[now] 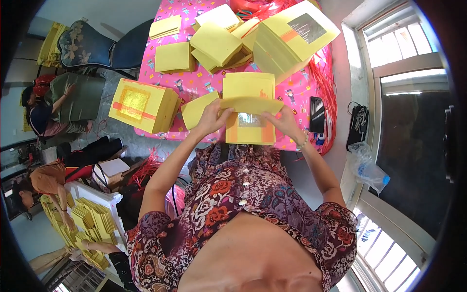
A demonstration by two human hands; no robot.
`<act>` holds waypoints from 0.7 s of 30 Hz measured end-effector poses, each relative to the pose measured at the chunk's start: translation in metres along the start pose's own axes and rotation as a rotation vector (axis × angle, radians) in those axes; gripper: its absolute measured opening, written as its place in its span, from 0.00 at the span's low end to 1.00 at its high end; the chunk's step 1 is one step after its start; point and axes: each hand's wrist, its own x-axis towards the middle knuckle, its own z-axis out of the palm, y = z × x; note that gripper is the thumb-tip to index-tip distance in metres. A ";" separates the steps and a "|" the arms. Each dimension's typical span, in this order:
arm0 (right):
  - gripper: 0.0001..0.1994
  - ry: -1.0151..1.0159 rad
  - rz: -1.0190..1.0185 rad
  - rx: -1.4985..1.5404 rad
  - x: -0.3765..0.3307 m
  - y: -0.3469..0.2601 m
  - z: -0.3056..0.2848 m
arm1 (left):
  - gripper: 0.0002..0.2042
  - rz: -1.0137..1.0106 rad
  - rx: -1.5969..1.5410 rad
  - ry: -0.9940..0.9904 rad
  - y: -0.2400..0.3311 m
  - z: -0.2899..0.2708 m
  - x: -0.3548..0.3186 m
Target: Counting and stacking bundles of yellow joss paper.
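Note:
Both of my hands grip a yellow paper sheet (253, 105), curled across a stack of yellow paper (249, 86) at the table's near edge. My left hand (212, 118) is closed on the sheet's left end, thumb on its lower edge. At the right end, my right hand (286, 122) pinches it between thumb and fingers. Below the curl shows a sheet with a silver patch (249, 119) and orange stripes. More yellow paper (197, 111) lies by my left hand. Left of that stands a thick yellow bundle (141, 106) with a gold square and an orange stripe.
The pink patterned table (168, 85) bears several yellow stacks (219, 41) farther back. Red strings (327, 97) hang along its right edge near a dark phone (317, 114). Other people work at left beside a white table (109, 202) with yellow paper. A plastic bottle (372, 173) lies far right.

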 end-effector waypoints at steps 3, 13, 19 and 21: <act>0.16 0.383 -0.338 -0.006 0.013 0.003 0.010 | 0.14 -0.166 -0.057 0.082 0.003 0.006 0.006; 0.12 0.563 0.101 -0.121 0.025 0.000 0.029 | 0.30 -0.353 -0.181 0.364 0.008 0.031 0.003; 0.13 0.592 0.052 -0.279 0.019 -0.013 0.030 | 0.26 -0.324 -0.095 0.313 0.011 0.030 0.004; 0.13 0.589 0.066 -0.316 0.017 -0.014 0.030 | 0.23 -0.320 0.010 0.250 0.015 0.029 0.005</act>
